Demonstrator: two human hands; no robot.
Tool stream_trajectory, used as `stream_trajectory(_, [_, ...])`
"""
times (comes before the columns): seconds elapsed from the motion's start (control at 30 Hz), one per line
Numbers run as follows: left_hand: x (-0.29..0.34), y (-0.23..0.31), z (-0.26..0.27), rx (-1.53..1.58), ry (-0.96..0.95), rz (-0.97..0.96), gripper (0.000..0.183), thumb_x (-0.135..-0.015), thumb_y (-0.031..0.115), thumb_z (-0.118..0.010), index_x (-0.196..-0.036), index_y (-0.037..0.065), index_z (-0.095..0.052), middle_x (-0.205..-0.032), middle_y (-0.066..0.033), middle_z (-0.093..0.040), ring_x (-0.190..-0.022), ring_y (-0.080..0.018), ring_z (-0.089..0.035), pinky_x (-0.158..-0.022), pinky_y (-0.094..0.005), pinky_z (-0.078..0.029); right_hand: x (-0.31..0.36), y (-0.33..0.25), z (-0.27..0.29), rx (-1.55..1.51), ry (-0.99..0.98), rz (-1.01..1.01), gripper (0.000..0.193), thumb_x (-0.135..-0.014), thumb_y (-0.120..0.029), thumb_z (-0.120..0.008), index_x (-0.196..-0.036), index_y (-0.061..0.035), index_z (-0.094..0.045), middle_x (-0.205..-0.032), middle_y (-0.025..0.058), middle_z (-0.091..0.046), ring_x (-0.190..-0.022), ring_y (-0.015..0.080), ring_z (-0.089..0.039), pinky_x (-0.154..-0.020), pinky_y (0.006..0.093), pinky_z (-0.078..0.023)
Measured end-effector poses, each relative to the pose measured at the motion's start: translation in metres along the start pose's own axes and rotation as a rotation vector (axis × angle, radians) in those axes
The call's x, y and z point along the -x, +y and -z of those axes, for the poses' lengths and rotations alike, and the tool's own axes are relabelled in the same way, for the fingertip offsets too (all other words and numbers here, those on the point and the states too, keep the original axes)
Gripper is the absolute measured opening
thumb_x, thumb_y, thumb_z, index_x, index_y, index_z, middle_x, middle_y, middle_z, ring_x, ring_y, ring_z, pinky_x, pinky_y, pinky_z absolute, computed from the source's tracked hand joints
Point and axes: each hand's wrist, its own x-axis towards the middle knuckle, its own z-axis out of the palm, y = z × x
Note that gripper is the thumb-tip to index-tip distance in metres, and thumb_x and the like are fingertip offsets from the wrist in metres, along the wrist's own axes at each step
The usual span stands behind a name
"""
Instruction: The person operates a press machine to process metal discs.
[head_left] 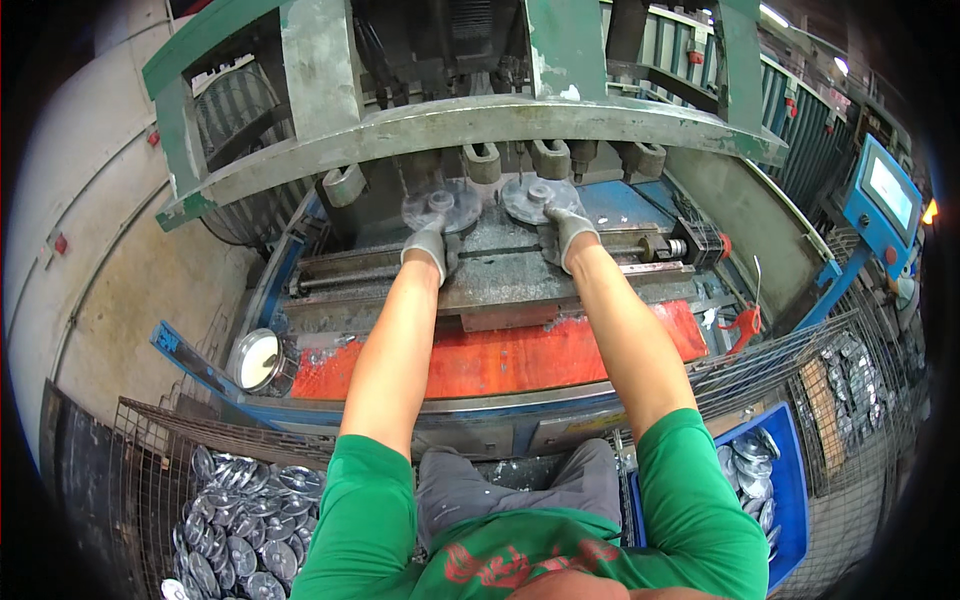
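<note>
Two round grey metal discs with raised hubs sit side by side on the machine's work bed, the left disc point(462, 212) and the right disc point(520, 203). My left hand point(432, 245), in a pale work glove, grips the near edge of the left one. At the near right edge of the other disc, my right hand point(570, 232), gloved too, has its fingers closed on the rim. Part of the fingers on both hands is hidden by the gloves' backs and the discs. Drill bits hang just above the discs.
A green-and-grey machine frame point(450, 130) spans overhead. An orange-red board point(500, 355) lies in front of the bed, with a metal pot point(262, 360) at left. A wire basket point(140, 430) and a blue bin point(795, 480) hold metal discs. A control screen point(887, 192) stands right.
</note>
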Motion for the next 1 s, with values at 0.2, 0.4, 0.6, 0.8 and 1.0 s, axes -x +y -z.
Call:
stream_trajectory(0.2, [0.015,-0.003,-0.041,-0.067,-0.139,0.046,0.021,-0.088,0.039,-0.056,-0.086,0.019,-0.054,-0.063,0.0011,-0.055,-0.043,-0.0112,-0.046,-0.034,-0.0249,-0.033,-0.049,0.002,0.038,-0.008,0.166,0.044,0.031,-0.082,-0.030,-0.063,-0.099,-0.0034,-0.063,-0.089,0.0096,-0.062,-0.071,0.0199,-0.057,-0.064,0.0318,-0.046])
stream_trajectory(0.4, [0.013,0.003,0.000,-0.071,-0.165,0.033,0.023,-0.086,0.040,-0.058,-0.086,0.017,-0.056,-0.063,0.0003,-0.056,-0.041,-0.0101,-0.042,-0.032,-0.0243,-0.030,0.012,-0.011,0.009,-0.024,0.024,0.003,0.016,-0.083,-0.028,-0.064,-0.085,-0.0124,-0.058,-0.071,0.0026,-0.057,-0.052,0.0165,-0.051,-0.044,0.0308,-0.041])
stream_trajectory(0.6, [0.016,0.001,-0.008,-0.075,-0.172,0.012,0.022,-0.088,0.036,-0.057,-0.077,0.017,-0.056,-0.055,0.0018,-0.052,-0.039,-0.0099,-0.044,-0.031,-0.0251,-0.030,-0.025,0.007,0.018,0.032,0.137,0.073,0.054,-0.082,-0.036,-0.064,-0.117,0.0039,-0.055,-0.119,0.0170,-0.057,-0.099,0.0248,-0.056,-0.086,0.0354,-0.044])
stream_trajectory(0.8, [0.002,0.002,0.008,-0.037,-0.291,-0.172,0.032,-0.074,0.042,-0.072,-0.091,0.016,-0.062,-0.063,-0.0006,-0.056,-0.050,-0.0108,-0.049,-0.043,-0.0287,-0.038,0.017,-0.011,0.018,-0.141,0.027,0.027,0.020,-0.087,-0.029,-0.060,-0.097,-0.0123,-0.063,-0.082,0.0040,-0.065,-0.072,0.0179,-0.063,-0.058,0.0354,-0.053])
stream_trajectory(1.0, [0.119,0.027,0.102,-1.297,-0.082,-0.363,0.064,-0.081,0.061,-0.053,-0.104,0.001,-0.062,-0.089,-0.0143,-0.064,-0.068,-0.0224,-0.063,-0.057,-0.0316,-0.050,0.139,-0.020,0.094,0.093,-0.052,0.160,0.044,-0.086,-0.050,-0.057,-0.080,-0.0056,-0.060,-0.062,0.0023,-0.055,-0.051,0.0123,-0.050,-0.043,0.0256,-0.038])
